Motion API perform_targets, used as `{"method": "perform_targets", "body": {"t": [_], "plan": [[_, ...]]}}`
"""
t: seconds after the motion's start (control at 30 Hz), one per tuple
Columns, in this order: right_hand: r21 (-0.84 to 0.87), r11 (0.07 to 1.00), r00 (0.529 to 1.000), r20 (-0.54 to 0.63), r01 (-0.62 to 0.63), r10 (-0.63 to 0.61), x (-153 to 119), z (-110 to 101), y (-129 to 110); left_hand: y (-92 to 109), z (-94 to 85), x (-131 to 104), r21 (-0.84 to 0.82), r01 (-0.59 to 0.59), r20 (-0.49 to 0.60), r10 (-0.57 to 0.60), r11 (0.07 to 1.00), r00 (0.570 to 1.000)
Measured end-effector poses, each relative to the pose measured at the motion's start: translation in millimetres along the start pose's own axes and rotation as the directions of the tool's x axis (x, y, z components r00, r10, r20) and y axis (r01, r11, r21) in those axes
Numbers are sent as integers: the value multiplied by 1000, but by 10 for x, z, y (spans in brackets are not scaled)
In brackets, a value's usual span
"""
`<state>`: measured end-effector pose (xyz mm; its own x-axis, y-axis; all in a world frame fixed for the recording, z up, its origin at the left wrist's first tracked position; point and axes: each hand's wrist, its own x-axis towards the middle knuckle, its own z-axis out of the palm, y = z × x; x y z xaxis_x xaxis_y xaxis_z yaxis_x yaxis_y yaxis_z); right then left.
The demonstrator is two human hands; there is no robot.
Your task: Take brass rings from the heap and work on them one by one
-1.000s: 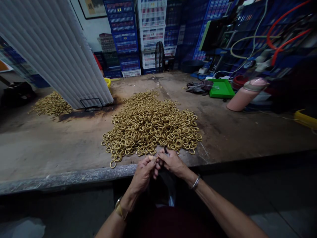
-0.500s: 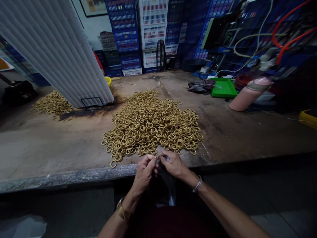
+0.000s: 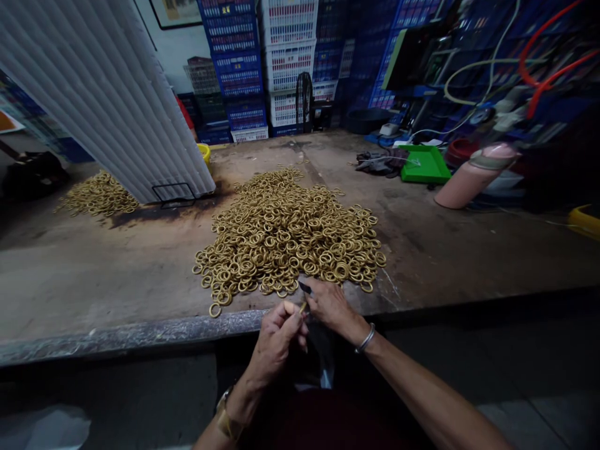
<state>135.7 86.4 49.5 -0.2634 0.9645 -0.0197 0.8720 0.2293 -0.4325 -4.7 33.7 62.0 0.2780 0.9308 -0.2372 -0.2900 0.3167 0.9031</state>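
Ring (image 3: 303, 307), gold-coloured and seen nearly edge-on, is held at the near edge of the worktop (image 3: 445, 250), pinched between the thumb and fingers of the left hand (image 3: 275, 334). The right hand (image 3: 334, 306) is just beside it, its fingers closed around a small dark tool (image 3: 304, 287) whose end pokes out past them toward the heap; what kind of tool it is cannot be told, and whether it or the right hand touches the ring is too small to make out. A silvery bracelet (image 3: 365, 338) circles the right wrist, and a gold-coloured watch (image 3: 227, 420) the left. Right beyond the hands spreads a large pile of rings (image 3: 290, 234), matching the held one in colour, with a single ring (image 3: 215, 310) lying flat at its near left corner, close to the worktop's edge. Farther left, a tall grey ridged panel (image 3: 122, 94) leans at a slant, a black wire stand (image 3: 173, 195) at its foot, and a smaller heap (image 3: 98, 195) of rings lies partly behind it. A yellow container (image 3: 205, 152) shows past the panel's right side. Toward the far right of the worktop, a dark crumpled cloth (image 3: 379, 161) lies next to a green tray (image 3: 425, 164), with a pink bottle (image 3: 469, 178) nearer the viewer. At the back are a small black fan (image 3: 304, 100) and stacked white crates (image 3: 290, 62) and blue crates (image 3: 237, 69).
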Motion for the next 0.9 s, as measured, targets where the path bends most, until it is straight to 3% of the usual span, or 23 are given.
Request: {"method": "perform_targets", "body": {"t": [0.17,0.27,0.57,0.77,0.9], "plan": [[-65,994,992,-88,-91,85,94,54,-101,-93,-78,63,-294,32,-68,-54,955,996],[-116,986,989,-95,-123,112,154,91,-147,-92,-129,86,-363,34,-111,-80,931,991],[-168,977,990,-66,-133,123,238,106,-135,-32,-173,123,-525,109,-44,-155,844,987],[-210,965,986,-86,-156,140,213,11,-135,2,-171,211,-496,70,-117,-146,866,982],[-190,975,988,-122,-114,92,216,-90,-85,34,-132,292,-329,34,-176,-97,944,980]]}}
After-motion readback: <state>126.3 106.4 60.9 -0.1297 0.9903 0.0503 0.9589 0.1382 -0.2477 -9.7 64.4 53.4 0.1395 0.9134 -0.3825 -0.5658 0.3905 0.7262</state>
